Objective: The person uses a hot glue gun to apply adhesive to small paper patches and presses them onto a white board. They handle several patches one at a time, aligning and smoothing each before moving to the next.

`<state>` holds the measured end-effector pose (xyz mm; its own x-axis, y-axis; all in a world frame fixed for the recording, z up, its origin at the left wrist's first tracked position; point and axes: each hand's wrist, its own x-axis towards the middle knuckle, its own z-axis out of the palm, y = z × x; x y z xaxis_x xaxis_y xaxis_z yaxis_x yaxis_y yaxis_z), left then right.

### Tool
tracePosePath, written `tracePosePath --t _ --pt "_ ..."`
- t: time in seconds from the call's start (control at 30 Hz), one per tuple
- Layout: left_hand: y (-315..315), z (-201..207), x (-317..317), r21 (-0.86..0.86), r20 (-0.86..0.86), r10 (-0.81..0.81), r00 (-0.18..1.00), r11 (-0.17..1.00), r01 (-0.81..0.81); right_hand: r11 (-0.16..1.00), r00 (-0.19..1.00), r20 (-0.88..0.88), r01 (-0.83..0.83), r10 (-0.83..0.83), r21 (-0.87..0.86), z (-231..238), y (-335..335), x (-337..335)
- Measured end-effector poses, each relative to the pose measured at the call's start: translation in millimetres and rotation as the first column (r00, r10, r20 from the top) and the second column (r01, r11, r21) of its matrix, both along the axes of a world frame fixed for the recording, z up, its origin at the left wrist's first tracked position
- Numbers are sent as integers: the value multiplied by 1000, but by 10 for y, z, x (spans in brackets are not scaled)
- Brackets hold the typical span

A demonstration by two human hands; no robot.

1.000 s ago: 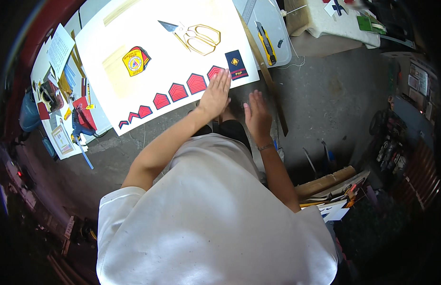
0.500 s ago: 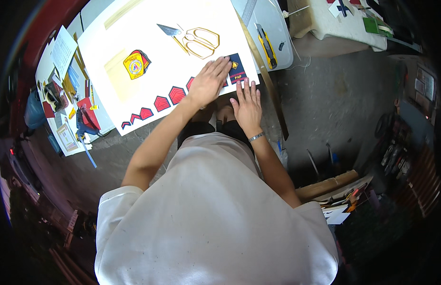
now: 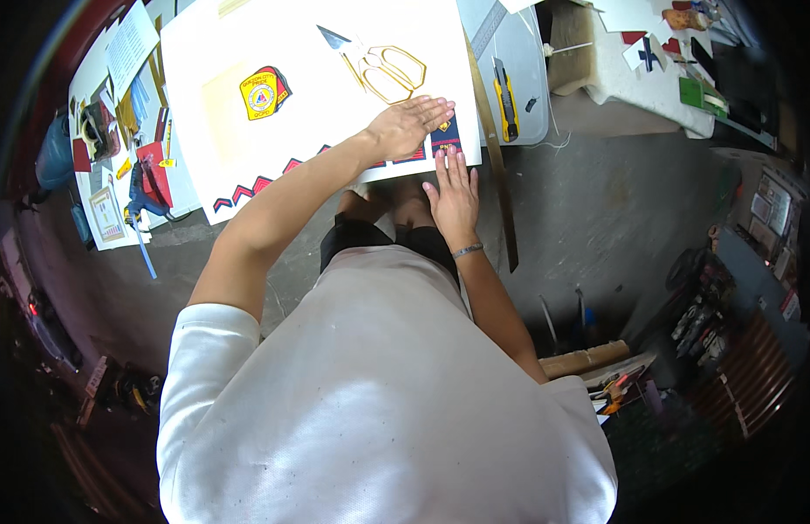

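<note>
- Both hands have slid right along the near edge of the white sheet (image 3: pixel 248 52) since the earlier frames; the left hand (image 3: pixel 409 127) now lies flat over the right end of the row of red house-shaped cutouts (image 3: pixel 265 182), and the right hand (image 3: pixel 453 196) has come up from beside the sheet to its near right corner.
- Left grip: fingers spread flat, palm down, pressing, pinching nothing. Right grip: fingers straight and together, tips touching the dark blue cutout (image 3: pixel 446 140) at the corner; nothing held.
- Progress, judged from the layout: row of red cutouts laid along the near edge, small at left, growing toward the right; yellow-and-red badge cutout (image 3: pixel 263 92) sits apart, farther in on the left. Whether the pieces are fixed down cannot be told.
- Gold-handled scissors (image 3: pixel 379 68) lie idle on the sheet, just beyond the left hand.
- Yellow utility knife (image 3: pixel 506 99) rests on a grey mat (image 3: pixel 527 52) to the right.
- Containers: none clearly readable; far-left tabletop (image 3: pixel 99 148) clutter is loose paper scraps and tools.
</note>
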<state>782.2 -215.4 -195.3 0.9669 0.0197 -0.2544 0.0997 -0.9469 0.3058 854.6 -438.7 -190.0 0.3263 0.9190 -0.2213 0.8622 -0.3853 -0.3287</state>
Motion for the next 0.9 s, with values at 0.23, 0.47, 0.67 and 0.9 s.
tracePosePath --t 0.23,0.47,0.67,0.9 --pt "34 398 -515 -181 287 452 844 891 -416 981 981 -176 109 -80 160 22 -1013 -206" --pt "-877 588 -2429 -367 309 849 429 523 -769 794 881 -319 97 -349 -600 -876 -2694 -248" --pt "-2316 283 -4211 -538 -116 987 -109 -155 -829 810 925 -306 3 -226 -587 -1193 -2731 -556" --pt "-3629 70 -5489 -460 -140 889 -436 -448 -766 987 915 -394 -131 82 -98 329 -476 -2190"
